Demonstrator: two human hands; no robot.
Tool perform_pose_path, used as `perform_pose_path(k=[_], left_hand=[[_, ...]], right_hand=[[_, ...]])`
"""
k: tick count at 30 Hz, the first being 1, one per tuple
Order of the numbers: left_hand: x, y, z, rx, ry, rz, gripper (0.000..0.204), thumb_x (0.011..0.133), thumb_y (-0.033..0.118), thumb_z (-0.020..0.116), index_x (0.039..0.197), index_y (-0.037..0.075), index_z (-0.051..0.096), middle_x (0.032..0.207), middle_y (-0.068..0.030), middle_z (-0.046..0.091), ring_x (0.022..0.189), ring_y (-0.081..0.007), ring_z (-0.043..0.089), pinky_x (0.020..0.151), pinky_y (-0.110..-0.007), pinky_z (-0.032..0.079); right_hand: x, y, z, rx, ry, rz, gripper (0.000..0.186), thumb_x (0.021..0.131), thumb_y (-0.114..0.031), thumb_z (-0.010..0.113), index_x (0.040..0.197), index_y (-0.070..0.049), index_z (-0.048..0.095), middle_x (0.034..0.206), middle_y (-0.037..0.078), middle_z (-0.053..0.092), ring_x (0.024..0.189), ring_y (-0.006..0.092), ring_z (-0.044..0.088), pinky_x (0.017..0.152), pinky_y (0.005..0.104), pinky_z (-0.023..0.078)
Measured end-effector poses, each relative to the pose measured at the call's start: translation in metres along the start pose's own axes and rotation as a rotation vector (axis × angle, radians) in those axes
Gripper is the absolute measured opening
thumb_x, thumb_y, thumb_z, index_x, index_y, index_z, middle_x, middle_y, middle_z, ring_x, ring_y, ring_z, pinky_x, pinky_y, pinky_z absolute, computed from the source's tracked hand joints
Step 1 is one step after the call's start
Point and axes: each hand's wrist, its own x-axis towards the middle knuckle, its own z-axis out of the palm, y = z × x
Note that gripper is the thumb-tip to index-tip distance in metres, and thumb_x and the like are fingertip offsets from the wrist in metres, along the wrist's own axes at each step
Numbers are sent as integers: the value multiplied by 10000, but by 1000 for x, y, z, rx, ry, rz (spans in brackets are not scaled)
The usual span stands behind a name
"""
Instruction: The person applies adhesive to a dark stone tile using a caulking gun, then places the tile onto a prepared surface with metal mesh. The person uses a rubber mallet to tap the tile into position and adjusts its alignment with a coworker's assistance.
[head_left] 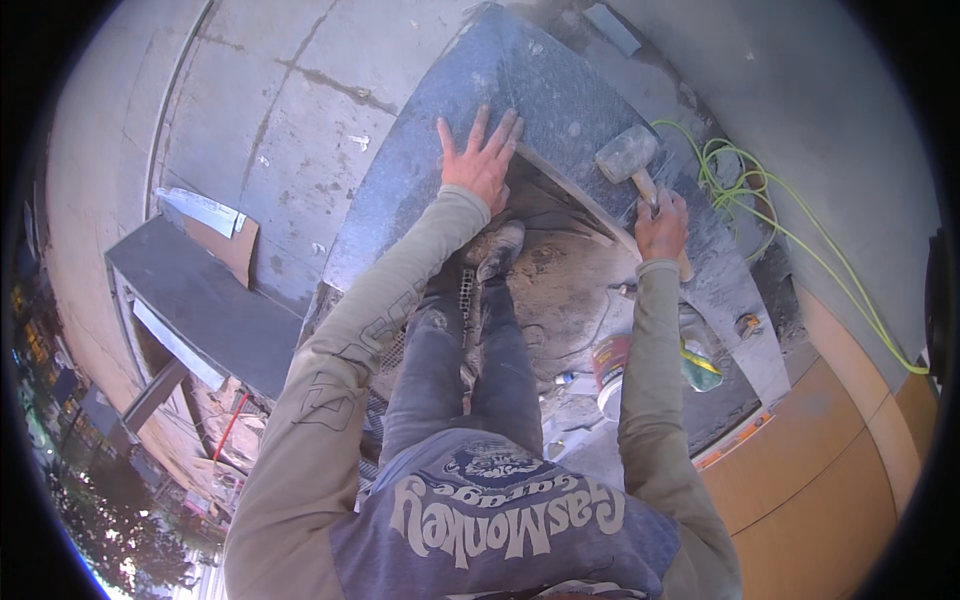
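Observation:
Across a dark grey stone slab [560, 85] with a cut-out in its near side, my left hand [480, 165] lies flat, fingers spread on the dusty surface beside the cut-out's corner. My right hand [662, 228] is wrapped round the wooden handle of a mallet [627, 153]. Its grey, dusty head points away from me, over or on the slab's right part; whether it touches the stone I cannot tell. Below the cut-out show my legs and dusty shoes on dirt-covered ground.
A yellow-green cord [760, 190] lies coiled on the right. By my right forearm stand a bucket [610, 365] and a green-and-clear bag [702, 372]. An orange strip-like tool [740, 437] lies at the wooden panels' edge. Another dark slab [215, 310] and cardboard [225, 250] are at left.

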Motion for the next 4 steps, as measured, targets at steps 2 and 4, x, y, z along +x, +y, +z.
perform_pose_path(k=[2,4], left_hand=[[3,4,0,-16,6,-20,1107,793,466,778,1663,238,133,1729,8,134,1593,-348,75,1145,-809,130],[4,4,0,-102,28,-50,1116,796,458,778,1667,244,115,1736,18,104,1599,-342,40,1160,-798,122]], right_hand=[[5,5,0,20,-43,-8,517,885,-274,739,1373,-135,638,1391,127,566,1273,357,544,1030,552,432],[9,11,2,44,-82,-6,568,865,-257,762,1400,-125,624,1416,150,551,1304,355,526,1060,550,423]])
